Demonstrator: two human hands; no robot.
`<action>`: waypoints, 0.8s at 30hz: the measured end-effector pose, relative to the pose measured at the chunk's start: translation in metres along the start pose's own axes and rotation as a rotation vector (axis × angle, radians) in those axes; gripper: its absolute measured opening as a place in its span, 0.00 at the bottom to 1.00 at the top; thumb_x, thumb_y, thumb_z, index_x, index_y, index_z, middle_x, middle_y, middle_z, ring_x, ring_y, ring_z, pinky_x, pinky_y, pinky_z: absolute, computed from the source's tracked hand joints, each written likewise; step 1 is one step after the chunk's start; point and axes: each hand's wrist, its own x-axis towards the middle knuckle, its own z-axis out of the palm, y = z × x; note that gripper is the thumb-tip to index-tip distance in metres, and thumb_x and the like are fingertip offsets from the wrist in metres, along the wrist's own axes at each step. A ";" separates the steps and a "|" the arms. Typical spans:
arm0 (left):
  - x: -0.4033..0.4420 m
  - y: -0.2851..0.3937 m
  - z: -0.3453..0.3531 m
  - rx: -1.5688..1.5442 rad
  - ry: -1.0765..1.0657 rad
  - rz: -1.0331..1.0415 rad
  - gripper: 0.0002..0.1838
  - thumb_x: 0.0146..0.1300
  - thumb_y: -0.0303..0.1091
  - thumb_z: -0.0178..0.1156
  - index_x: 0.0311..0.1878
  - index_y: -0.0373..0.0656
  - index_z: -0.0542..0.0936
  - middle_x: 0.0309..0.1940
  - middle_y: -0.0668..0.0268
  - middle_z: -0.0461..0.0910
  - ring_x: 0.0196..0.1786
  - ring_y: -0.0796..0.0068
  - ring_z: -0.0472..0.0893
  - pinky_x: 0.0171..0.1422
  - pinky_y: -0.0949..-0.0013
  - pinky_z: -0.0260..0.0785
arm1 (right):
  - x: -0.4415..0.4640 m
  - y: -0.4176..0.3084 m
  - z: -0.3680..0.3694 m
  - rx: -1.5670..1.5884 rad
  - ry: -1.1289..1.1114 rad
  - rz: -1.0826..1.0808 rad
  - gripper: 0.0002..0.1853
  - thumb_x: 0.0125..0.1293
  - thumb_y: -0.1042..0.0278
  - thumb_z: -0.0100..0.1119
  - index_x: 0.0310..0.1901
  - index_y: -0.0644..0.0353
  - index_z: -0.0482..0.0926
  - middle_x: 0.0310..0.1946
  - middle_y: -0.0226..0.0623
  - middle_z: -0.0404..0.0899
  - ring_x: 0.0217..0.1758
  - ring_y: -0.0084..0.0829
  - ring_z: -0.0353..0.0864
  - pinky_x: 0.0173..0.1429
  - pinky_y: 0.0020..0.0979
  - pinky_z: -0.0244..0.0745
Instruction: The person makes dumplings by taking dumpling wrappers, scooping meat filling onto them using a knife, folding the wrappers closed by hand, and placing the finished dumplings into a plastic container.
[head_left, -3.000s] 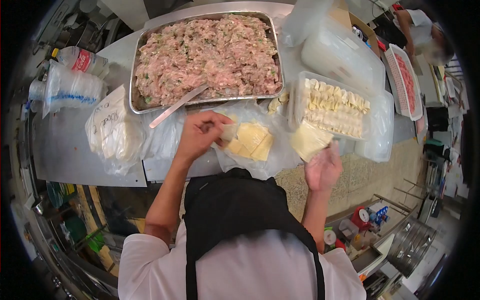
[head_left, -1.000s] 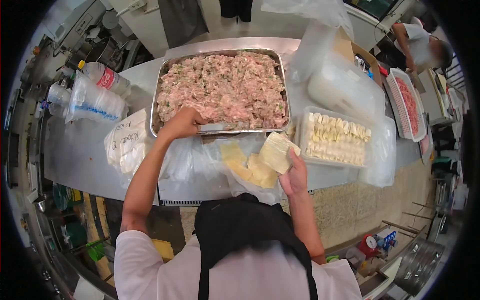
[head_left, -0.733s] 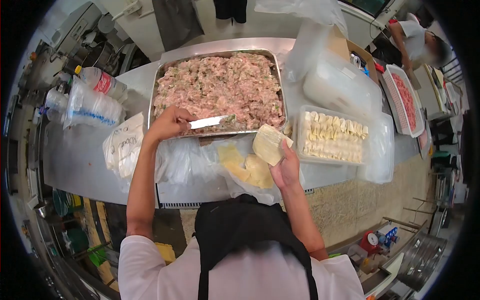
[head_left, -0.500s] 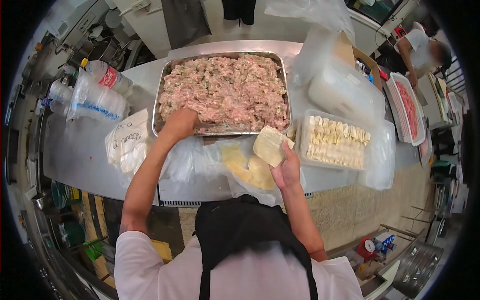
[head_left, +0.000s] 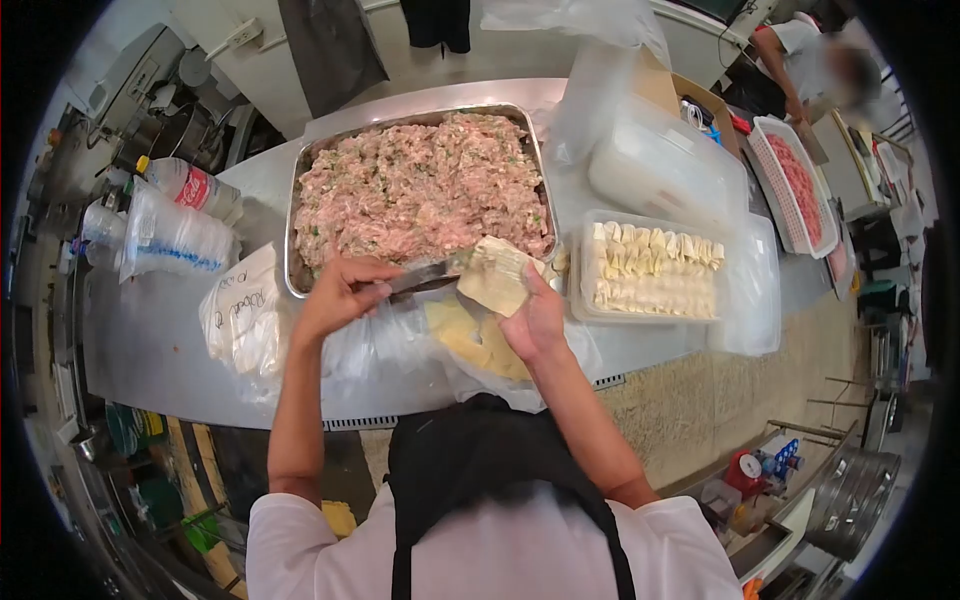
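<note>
Left grip (head_left: 346, 292) pinches metal spatula (head_left: 420, 276), its tip at the dough wrapper (head_left: 497, 283) my right grip (head_left: 538, 320) holds near the close edge of the meat tray (head_left: 292, 222); pressing hard could tear the dough.

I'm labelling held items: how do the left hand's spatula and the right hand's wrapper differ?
The spatula is long and narrow; the wrapper is broad and squarish. The spatula is grey, the wrapper pale yellow. The left hand holds the spatula's end; the right hand holds the wrapper's edge. Both are raised.
</note>
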 end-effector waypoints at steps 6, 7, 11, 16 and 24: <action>-0.013 -0.016 0.071 0.590 0.206 0.321 0.20 0.56 0.17 0.65 0.50 0.48 0.89 0.34 0.61 0.80 0.34 0.63 0.82 0.40 0.65 0.74 | 0.020 0.004 0.006 0.075 0.044 0.012 0.26 0.82 0.57 0.34 0.71 0.66 0.63 0.70 0.48 0.68 0.73 0.48 0.67 0.79 0.51 0.59; -0.020 -0.007 0.071 0.615 0.223 0.328 0.17 0.57 0.18 0.68 0.48 0.46 0.89 0.30 0.61 0.78 0.33 0.65 0.80 0.38 0.67 0.71 | 0.025 0.003 0.001 0.064 0.051 -0.054 0.26 0.83 0.56 0.35 0.71 0.68 0.63 0.70 0.47 0.68 0.73 0.47 0.68 0.79 0.50 0.60; -0.036 0.023 0.087 0.516 0.322 0.326 0.16 0.57 0.18 0.67 0.47 0.45 0.89 0.31 0.61 0.79 0.32 0.64 0.80 0.36 0.65 0.70 | 0.025 0.004 -0.007 0.034 0.080 -0.162 0.25 0.82 0.59 0.36 0.71 0.67 0.63 0.68 0.46 0.70 0.72 0.46 0.69 0.79 0.50 0.60; -0.030 0.015 0.095 0.687 0.271 0.352 0.15 0.56 0.16 0.66 0.46 0.43 0.88 0.32 0.60 0.78 0.31 0.63 0.80 0.35 0.64 0.71 | 0.039 0.006 -0.009 0.057 0.138 -0.215 0.23 0.82 0.63 0.34 0.69 0.70 0.65 0.67 0.49 0.70 0.72 0.45 0.68 0.80 0.48 0.58; -0.014 0.007 0.115 0.405 0.288 0.443 0.18 0.54 0.12 0.64 0.47 0.39 0.87 0.28 0.60 0.77 0.31 0.65 0.78 0.34 0.68 0.69 | 0.015 -0.019 0.000 0.019 -0.157 -0.097 0.27 0.73 0.70 0.47 0.71 0.68 0.61 0.66 0.46 0.71 0.71 0.41 0.70 0.78 0.44 0.61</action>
